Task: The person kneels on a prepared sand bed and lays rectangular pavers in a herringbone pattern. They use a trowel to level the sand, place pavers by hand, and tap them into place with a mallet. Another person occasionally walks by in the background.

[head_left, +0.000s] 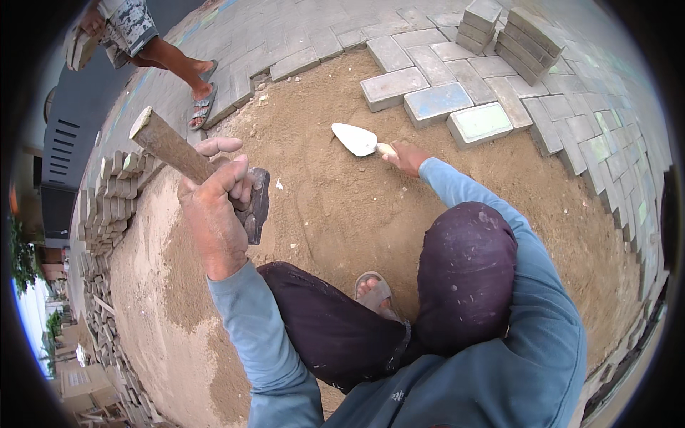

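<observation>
My left hand (217, 207) is raised and closed round a hammer (170, 145). Its wooden handle slants up to the left, and its dark, blocky head sits by my fingers. My right hand (407, 158) grips the short handle of a pointed trowel (356, 140), whose pale blade lies flat at the surface of the sand (321, 192); whether it presses in, I cannot tell. Just beyond the trowel are the stepped edge blocks of the paving, among them a grey paver (394, 87), a blue-tinted paver (437, 102) and a pale green-topped paver (480, 124).
Stacked pavers (528, 46) stand on the laid paving at the far right. More pavers (107, 203) are piled along the left. At the upper left a person (171, 57) in sandals stands on the paving, holding blocks. My sandalled foot (373, 291) rests on the sand between my knees.
</observation>
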{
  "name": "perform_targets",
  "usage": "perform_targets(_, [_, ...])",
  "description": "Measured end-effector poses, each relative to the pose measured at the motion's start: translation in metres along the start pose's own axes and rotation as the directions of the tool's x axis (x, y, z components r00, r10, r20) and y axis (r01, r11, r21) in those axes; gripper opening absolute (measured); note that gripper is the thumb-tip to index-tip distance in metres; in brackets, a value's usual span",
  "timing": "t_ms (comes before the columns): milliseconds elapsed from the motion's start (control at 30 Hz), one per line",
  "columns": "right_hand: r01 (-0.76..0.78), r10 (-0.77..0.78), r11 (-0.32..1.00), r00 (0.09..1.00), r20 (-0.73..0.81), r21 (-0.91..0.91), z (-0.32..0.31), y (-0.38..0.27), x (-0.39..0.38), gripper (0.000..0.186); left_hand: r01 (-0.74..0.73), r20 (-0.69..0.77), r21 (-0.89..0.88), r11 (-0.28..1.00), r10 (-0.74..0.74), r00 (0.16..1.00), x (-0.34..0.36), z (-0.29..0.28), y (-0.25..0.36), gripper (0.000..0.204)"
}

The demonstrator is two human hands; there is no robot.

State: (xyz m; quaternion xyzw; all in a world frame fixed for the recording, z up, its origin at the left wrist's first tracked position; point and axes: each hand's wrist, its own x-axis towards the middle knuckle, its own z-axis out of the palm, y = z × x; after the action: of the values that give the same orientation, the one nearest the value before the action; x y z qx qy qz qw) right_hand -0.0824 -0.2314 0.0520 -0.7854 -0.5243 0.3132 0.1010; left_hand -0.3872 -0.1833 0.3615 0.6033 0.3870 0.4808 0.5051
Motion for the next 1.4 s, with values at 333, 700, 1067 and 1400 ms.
perform_targets(333, [-0.278,0.285,0.952,0.957,0.045,-0.128,0.006,0.050,-0.204,0.063,0.143,0.257,-0.044,0.989,-0.127,0.958,0.009,0.036,-0.028,0.021])
perform_targets(700, [-0.811,0.946,0.258,0.102,-0.308,0.524,0.019,0.206,-0.410,0.054,0.057,0.559,0.000,0.998,-0.047,0.828,-0.021,0.088,-0.021,0.021])
perform_targets(1067, [-0.868,0.959,0.107,-0.038,-0.281,0.485,0.062,0.258,-0.486,0.057,0.121,0.667,0.042,0.992,-0.118,0.736,-0.057,0.096,-0.018,0.022])
perform_targets(1400, [-0.644,0.814,0.575,0.512,-0.273,0.505,0.087,0.341,-0.502,0.052,0.132,0.625,0.286,0.949,-0.289,0.725,-0.084,0.171,-0.037,0.025])
